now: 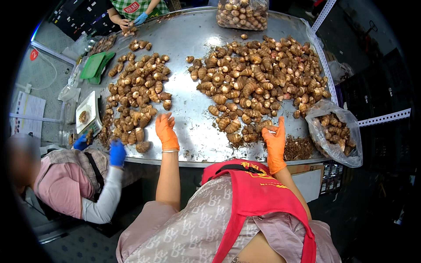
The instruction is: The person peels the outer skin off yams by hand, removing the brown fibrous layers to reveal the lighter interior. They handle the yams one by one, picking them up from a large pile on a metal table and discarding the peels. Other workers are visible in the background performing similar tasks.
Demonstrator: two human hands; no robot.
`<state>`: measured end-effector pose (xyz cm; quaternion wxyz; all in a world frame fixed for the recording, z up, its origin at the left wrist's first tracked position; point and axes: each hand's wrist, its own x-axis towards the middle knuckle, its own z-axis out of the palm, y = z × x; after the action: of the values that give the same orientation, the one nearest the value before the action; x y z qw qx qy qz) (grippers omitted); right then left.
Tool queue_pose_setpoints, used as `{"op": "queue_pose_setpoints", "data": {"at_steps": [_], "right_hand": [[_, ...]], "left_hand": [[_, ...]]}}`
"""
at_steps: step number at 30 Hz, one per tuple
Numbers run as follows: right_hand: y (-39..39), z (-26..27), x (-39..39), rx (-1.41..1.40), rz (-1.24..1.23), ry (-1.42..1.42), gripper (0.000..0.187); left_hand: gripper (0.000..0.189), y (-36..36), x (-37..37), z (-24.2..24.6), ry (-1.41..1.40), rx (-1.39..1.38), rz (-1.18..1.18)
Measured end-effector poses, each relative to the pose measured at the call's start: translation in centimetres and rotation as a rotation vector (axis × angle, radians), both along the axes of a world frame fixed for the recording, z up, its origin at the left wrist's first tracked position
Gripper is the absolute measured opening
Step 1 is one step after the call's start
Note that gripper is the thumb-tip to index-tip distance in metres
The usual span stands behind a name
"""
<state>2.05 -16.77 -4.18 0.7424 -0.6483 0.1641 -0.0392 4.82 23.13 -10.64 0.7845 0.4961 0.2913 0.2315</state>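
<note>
Brown taro corms lie on a metal table [190,125] in a large pile [260,75] in front and to the right, and in a smaller pile [138,85] to the left. My left hand [167,131], in an orange glove, is over the table just right of the smaller pile, fingers partly curled, no corm visible in it. My right hand [275,141], also orange-gloved, is at the near edge of the large pile, beside a few corms. Its index finger points away from me; whether the curled fingers touch a corm is unclear.
Fibrous peelings [297,148] lie by my right hand, beside an open plastic bag of corms [335,131]. A fuller bag [242,14] stands at the far edge. At left, a co-worker in blue gloves [117,153] is near a scale [88,113] and green tray [93,65]. Another person stands across.
</note>
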Motion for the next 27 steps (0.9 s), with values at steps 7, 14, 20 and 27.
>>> {"op": "queue_pose_setpoints", "data": {"at_steps": [7,14,20,27], "right_hand": [[-0.2,1.0,-0.7,0.096,0.187,0.062,0.050],[0.1,1.3,-1.2,0.116,0.235,0.142,0.044],[0.5,0.5,-1.2,0.121,0.261,0.169,0.041],[1.5,1.5,-1.3,0.108,0.326,0.226,0.035]], "left_hand": [[0.047,-9.4,5.1,0.0,-0.035,1.305,-0.680],[0.035,-9.9,5.1,-1.8,0.200,0.593,-0.899],[0.053,-9.1,1.5,1.6,0.116,0.160,-0.840],[0.052,-6.4,-0.5,1.7,-0.036,-0.077,-0.750]]}}
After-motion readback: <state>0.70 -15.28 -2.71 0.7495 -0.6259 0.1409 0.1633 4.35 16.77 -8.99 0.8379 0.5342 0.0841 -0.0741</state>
